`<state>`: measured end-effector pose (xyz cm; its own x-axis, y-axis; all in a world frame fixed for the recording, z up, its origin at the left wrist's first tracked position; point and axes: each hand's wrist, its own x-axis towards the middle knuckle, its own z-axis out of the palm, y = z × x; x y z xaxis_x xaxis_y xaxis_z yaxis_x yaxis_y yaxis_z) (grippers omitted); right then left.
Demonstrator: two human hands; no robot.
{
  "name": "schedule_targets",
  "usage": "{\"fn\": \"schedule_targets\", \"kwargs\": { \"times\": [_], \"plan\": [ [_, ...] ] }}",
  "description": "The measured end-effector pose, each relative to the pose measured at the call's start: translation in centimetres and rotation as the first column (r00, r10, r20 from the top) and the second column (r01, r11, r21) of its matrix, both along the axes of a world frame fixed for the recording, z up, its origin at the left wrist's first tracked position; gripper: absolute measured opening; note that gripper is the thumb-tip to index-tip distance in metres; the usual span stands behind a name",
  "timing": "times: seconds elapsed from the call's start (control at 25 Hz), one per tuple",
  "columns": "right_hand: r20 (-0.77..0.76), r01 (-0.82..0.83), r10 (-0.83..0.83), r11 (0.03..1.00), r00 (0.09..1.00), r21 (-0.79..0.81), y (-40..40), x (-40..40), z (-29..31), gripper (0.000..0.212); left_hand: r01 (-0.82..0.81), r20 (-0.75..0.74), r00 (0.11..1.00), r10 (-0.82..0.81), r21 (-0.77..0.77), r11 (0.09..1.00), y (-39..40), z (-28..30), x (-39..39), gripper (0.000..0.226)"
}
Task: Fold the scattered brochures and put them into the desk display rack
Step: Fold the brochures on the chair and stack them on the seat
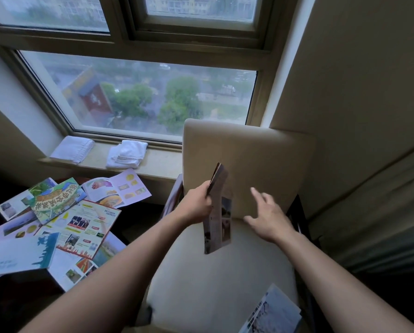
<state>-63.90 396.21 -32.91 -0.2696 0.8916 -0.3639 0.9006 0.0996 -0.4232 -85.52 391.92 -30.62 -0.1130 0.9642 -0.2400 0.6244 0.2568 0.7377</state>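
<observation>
My left hand (197,206) grips a narrow folded brochure (219,213) by its left edge and holds it upright above the cream chair seat. My right hand (268,216) hovers just right of the brochure with fingers spread and nothing in it. Several unfolded brochures (81,223) lie scattered on the dark table at the left, among them a green map-style one (56,199) and a pink one with food pictures (119,188). Another blue and white brochure (273,313) rests on the seat's near right corner. No display rack is in view.
A cream upholstered chair (249,155) with dark wooden arms stands in front of me, backed against the window sill. Two folded white towels (126,152) lie on the sill (162,164). A beige wall and curtain close off the right side.
</observation>
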Motion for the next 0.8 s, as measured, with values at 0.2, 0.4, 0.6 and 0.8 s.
{"fn": "schedule_targets", "kwargs": {
  "times": [0.2,0.4,0.6,0.8],
  "plan": [
    [-0.239,0.350,-0.440,0.873,0.866,-0.339,1.0,3.6,-3.2,0.102,0.147,0.121,0.981,-0.150,0.033,0.989,-0.1,1.3,-2.5,0.027],
    [-0.289,0.432,-0.689,0.670,0.665,-0.604,0.0,2.4,-5.9,0.094,0.190,0.282,0.939,-0.195,0.047,0.981,-0.6,1.8,-2.5,0.024],
    [-0.383,0.319,-0.697,0.654,0.606,-0.686,-0.3,0.4,-5.4,0.044,0.097,0.222,0.970,-0.098,0.014,0.995,-1.0,1.2,-3.5,0.027],
    [-0.465,0.283,-0.438,0.886,0.769,-0.367,-0.9,-3.1,-2.2,0.041,0.016,-0.107,0.994,-0.018,-0.024,1.000,-1.0,-0.6,-0.7,0.040]
  ]
}}
